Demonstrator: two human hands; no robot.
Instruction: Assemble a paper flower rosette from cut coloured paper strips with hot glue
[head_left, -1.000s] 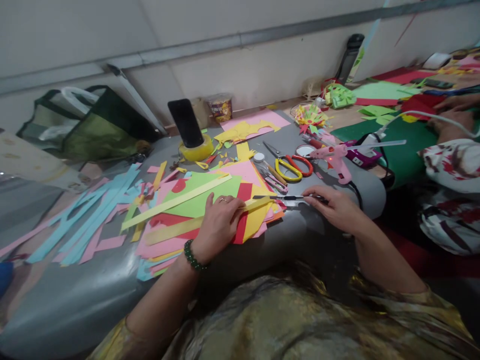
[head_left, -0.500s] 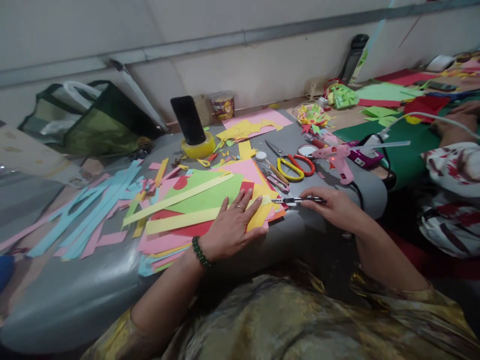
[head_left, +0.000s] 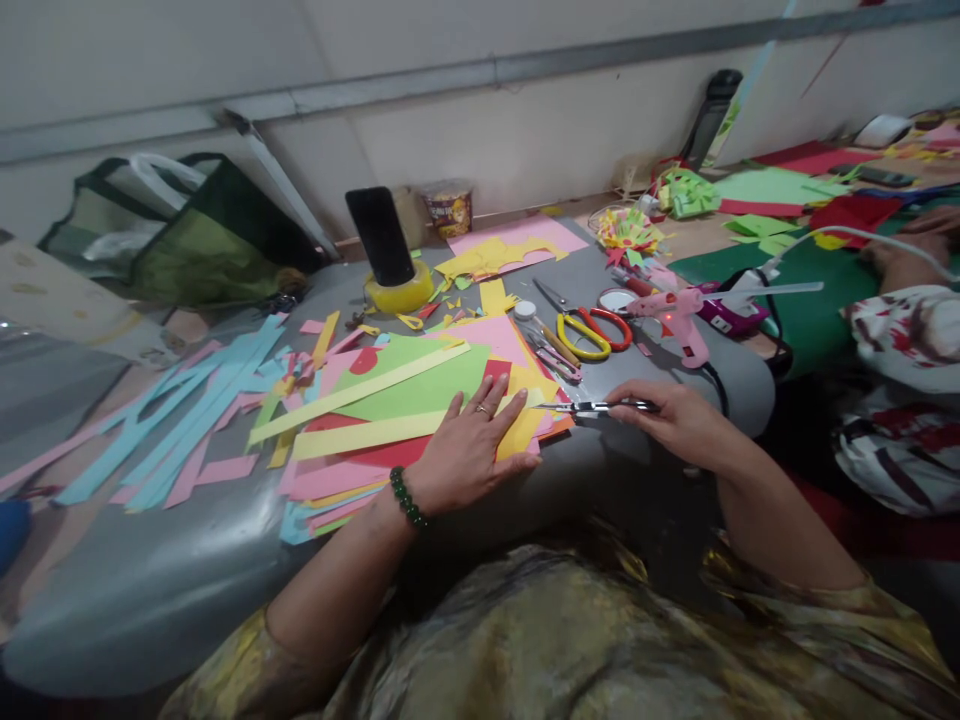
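My left hand (head_left: 471, 445) lies flat with fingers spread on a pale yellow paper strip (head_left: 367, 437), over a stack of coloured paper (head_left: 330, 486). Fingers of my right hand (head_left: 656, 412) are closed on a slim metal craft knife (head_left: 592, 407). Its tip points left and lies at the right end of the strip, just beyond my left fingertips. A second pale yellow strip (head_left: 360, 390) rests across a green sheet (head_left: 420, 382) higher on the stack.
Behind the stack stand scissors (head_left: 583, 333), a tape roll (head_left: 399, 290) and a phone (head_left: 381, 235). A pink glue gun (head_left: 679, 318) lies at the right. Blue strips (head_left: 202, 408) spread leftward. A person's hand (head_left: 919, 250) shows at the far right.
The knife and my right hand have shifted slightly right and down, its tip now over the strip's end. My left hand stays pressed on the paper; the view has moved a little.
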